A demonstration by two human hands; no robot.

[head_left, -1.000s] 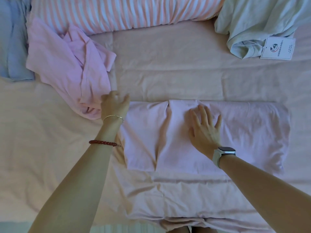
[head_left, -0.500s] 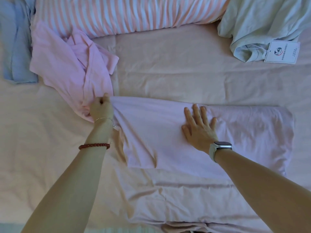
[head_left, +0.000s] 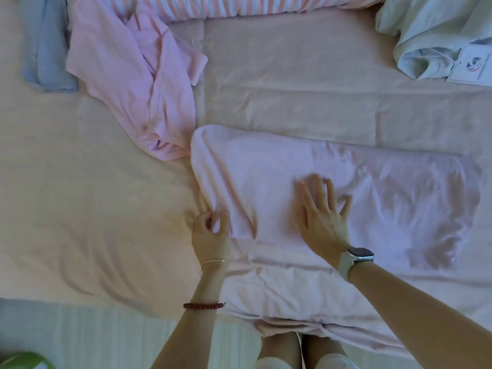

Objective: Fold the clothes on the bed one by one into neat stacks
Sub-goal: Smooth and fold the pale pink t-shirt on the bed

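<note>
A pale lilac garment (head_left: 386, 198) lies spread across the middle of the bed, its lower part hanging over the near edge. My left hand (head_left: 211, 231) pinches the garment's left edge low down, where the cloth bunches into folds. Flat on the cloth just right of centre rests my right hand (head_left: 323, 214), fingers straight and spread. A crumpled pink garment (head_left: 138, 81) lies to the upper left, touching the lilac one's top-left corner.
A blue garment (head_left: 45, 49) sits at the far left and a pale green one (head_left: 431, 30) with a white tag (head_left: 471, 65) at the top right. A striped pillow (head_left: 239, 6) runs along the top. The peach sheet (head_left: 292, 89) covers the bed; floor shows at the bottom left.
My left hand has come down from the lilac garment's top-left corner to its lower left edge and pinches it there. The right hand stays pressed on the cloth. The camera moved closer.
</note>
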